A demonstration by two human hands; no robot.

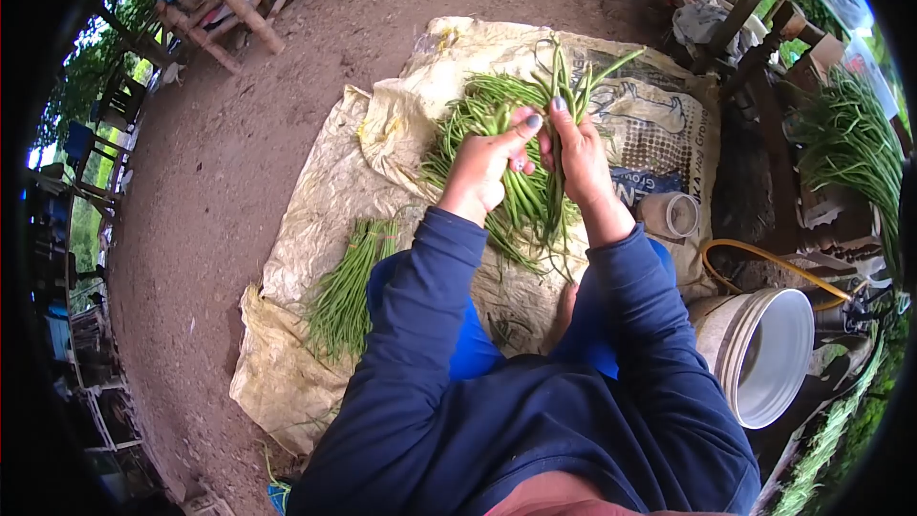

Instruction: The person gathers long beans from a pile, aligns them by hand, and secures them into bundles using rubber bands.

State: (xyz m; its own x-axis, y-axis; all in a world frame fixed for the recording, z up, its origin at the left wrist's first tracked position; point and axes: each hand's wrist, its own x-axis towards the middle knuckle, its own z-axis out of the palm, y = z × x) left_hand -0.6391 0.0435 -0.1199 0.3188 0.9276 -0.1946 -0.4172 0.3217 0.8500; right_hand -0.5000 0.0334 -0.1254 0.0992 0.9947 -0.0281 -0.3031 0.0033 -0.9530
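Both my hands are raised over a loose heap of long green beans [478, 105] on a spread woven sack. My right hand [576, 153] is closed round a small bunch of green beans [556, 201] that stands roughly upright, its ends showing above and below the fingers. Close beside it on the left, my left hand [492, 162] has its thumb and fingers pressed together near the bunch; what lies between them is too small to tell. A tied bundle of green beans [351, 282] rests on the sack left of my knees.
The woven sack [315, 201] covers the dirt ground [181, 229]. A small white container [671, 215] and a large white bucket [769, 358] stand to the right, near a yellow hose [764, 266]. More green beans [848, 134] hang over wooden furniture at right. A wooden bench [234, 10] is at upper left.
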